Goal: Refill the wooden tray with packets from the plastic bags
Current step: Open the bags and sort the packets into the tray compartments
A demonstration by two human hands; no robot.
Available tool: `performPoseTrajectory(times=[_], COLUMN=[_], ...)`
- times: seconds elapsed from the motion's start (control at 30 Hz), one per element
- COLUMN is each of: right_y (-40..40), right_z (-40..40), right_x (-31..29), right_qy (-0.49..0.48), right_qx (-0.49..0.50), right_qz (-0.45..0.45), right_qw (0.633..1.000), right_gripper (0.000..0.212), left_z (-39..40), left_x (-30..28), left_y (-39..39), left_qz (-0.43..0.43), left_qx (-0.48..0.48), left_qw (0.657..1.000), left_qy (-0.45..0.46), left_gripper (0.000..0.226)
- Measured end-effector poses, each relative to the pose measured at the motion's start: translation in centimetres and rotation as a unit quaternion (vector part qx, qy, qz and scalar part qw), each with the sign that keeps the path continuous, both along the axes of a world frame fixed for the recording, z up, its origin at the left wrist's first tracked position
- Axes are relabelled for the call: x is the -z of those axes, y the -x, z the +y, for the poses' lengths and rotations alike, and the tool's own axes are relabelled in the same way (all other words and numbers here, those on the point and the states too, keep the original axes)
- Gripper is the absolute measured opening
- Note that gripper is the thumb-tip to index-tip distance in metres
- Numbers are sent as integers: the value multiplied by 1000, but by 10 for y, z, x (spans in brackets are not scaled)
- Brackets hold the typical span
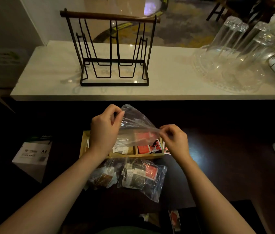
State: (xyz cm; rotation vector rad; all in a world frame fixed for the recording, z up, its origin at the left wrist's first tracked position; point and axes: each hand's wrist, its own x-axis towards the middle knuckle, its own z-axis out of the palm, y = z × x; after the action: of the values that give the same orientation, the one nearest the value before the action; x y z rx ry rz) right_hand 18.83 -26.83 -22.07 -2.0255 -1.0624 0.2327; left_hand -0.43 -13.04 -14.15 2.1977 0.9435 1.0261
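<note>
Both hands are raised over the dark table, holding one clear plastic bag (134, 127) stretched between them. Left hand (103, 130): thumb and fingers pinched on the bag's far-left edge. Right hand (175, 141): fingertips pinched on the bag's right corner. Bag hangs slack between the two grips, directly above the wooden tray (121, 155); whether it holds anything cannot be told, as red shows through the film from below.

Wooden tray sits on the table, partly hidden behind the left wrist and the held bag. Its right compartment holds red packets (144, 149); the middle compartment shows white packets (120, 149). Contents of the left compartment are hidden.

Near side of the tray, touching or just beside it, lie two further filled bags: a left one with brown packets (102, 179) and a right one with mixed packets (141, 178), white, dark and red visible through the plastic. One loose red packet (174, 218) lies at the near edge of the table.

Left of the tray, well apart, stands a white A4 paper box (32, 156). On the far side, a white counter (48, 78) carries a black wire rack (114, 53) with a wooden top bar, and to the right, upturned clear glasses (234, 48) on a clear tray.
</note>
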Motion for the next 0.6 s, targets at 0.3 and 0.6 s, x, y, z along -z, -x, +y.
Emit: performPoseTrajectory(times=[0.3,0.6], right_y=[1,-8], right_z=[-6,-20], right_x=[-29,3], right_qy=[-79,-150], right_qx=[-52,187], right_qz=[622,547], right_qw=[777,802], right_gripper=[51,9], left_z=[-6,-3], left_x=[11,33], left_y=[4,18], left_qz=[-58,18], left_qx=[53,8], left_qw=[997,998], left_qy=[25,63], left_gripper=[24,10])
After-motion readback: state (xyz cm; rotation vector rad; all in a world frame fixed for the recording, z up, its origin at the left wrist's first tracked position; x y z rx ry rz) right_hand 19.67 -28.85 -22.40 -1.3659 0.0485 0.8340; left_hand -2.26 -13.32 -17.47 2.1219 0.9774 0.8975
